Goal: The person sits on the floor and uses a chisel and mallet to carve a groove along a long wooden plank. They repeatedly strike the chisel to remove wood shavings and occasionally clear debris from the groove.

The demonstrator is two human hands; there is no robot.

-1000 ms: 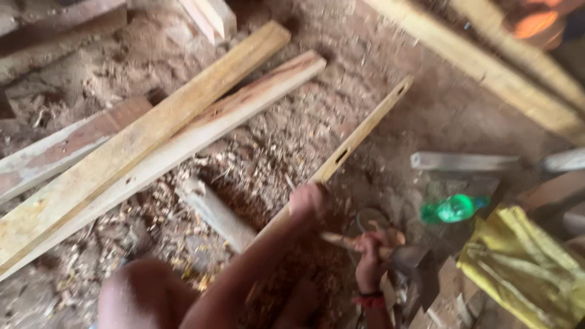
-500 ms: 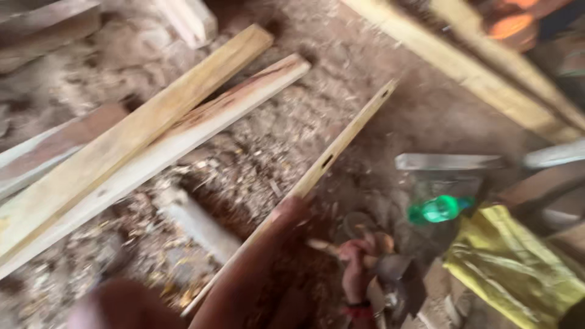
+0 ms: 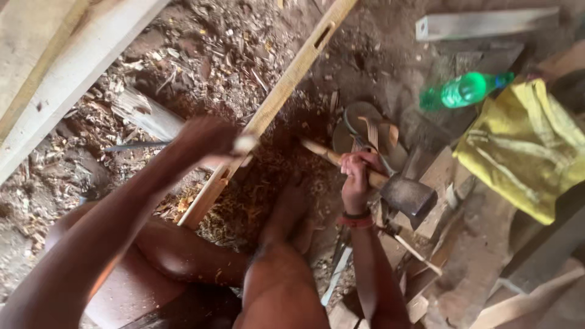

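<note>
Left hand point(image 3: 204, 139) motion-blurred

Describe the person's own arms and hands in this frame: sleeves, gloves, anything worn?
Both arms are bare, with no sleeves in view. No gloves on the left hand or the right hand. The right wrist carries a red band with a darker band just above it. Nothing shows on the left wrist, though it is motion-blurred.

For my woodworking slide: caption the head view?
Left hand steadies a slotted wooden strip; right hand grips a hatchet.
</note>
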